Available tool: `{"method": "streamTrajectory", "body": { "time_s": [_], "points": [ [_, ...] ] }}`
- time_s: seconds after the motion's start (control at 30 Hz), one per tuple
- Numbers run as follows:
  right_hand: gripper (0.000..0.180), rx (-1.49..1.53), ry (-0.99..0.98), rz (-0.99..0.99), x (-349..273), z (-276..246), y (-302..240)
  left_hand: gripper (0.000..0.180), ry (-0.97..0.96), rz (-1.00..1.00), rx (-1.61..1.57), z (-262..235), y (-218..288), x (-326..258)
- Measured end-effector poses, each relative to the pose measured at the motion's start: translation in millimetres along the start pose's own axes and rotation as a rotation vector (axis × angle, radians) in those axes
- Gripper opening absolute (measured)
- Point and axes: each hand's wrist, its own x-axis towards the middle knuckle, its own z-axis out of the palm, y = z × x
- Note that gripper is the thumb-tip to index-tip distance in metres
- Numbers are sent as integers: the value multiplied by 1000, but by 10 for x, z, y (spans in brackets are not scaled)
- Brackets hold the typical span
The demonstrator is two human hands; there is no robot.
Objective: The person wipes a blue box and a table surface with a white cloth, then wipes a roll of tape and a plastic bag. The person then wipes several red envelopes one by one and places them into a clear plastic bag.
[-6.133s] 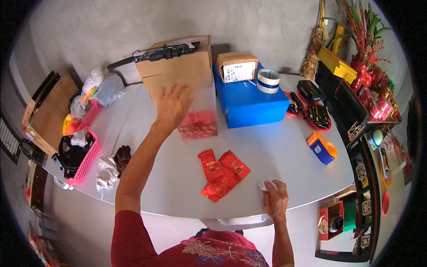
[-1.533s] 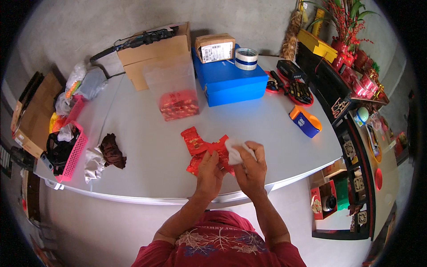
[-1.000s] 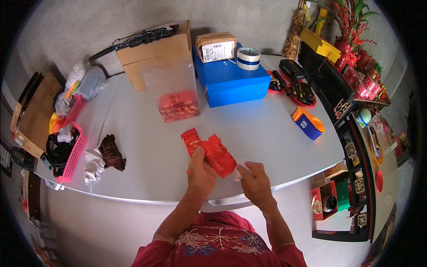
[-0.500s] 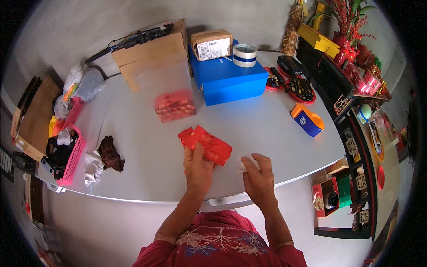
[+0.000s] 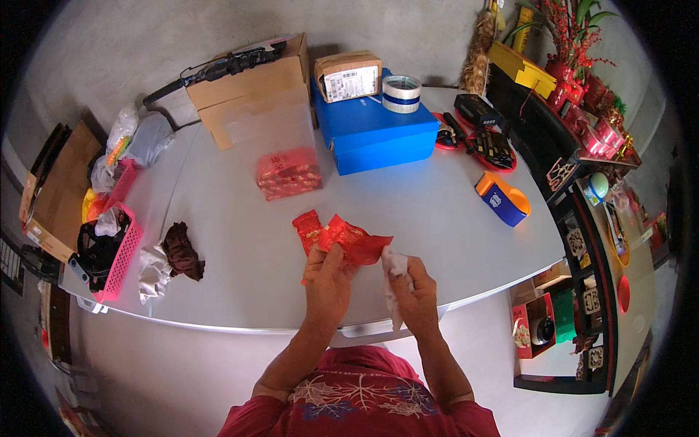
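Note:
Over the front of the grey table, my left hand (image 5: 327, 282) pinches a crinkled, shiny red packet (image 5: 358, 246) between thumb and fingers. Another red piece (image 5: 306, 226) juts out on the far left side of the same hand; whether the two are joined I cannot tell. My right hand (image 5: 418, 295) is closed on a crumpled white tissue (image 5: 395, 266), part of which hangs down beside the fingers. The tissue meets the right corner of the red packet. Whether the right fingers also grip that corner is hidden.
Behind my hands stands a clear container (image 5: 290, 175) with red-wrapped items. A blue box (image 5: 382, 142) carries a small parcel (image 5: 349, 76) and tape rolls (image 5: 401, 94). An orange-and-blue ring-shaped item (image 5: 504, 199) lies right; brown cloth (image 5: 182, 251) and a pink basket (image 5: 122, 264) sit left.
My right hand has brought the white tissue left to the red packet's corner, and the tissue now hangs longer. In my left hand, the packet has shifted and spread apart from the other red piece.

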Motion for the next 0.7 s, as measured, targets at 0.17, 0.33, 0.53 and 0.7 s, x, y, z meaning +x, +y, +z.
{"method": "streamTrajectory", "body": {
  "time_s": [0.17,0.33,0.53,0.7],
  "points": [
    [27,852,-169,263,26,-66,-211,26,-180,73,452,-81,-165,-199],
    [31,587,-59,209,-34,-34,-255,30,-191,163,448,74,-134,-283],
    [28,486,-40,145,-65,-1,-161,24,-234,-18,598,-78,-45,-228],
    [22,490,171,137,-58,-17,-71,22,-46,-50,319,-77,-30,-209]
  ]
}}
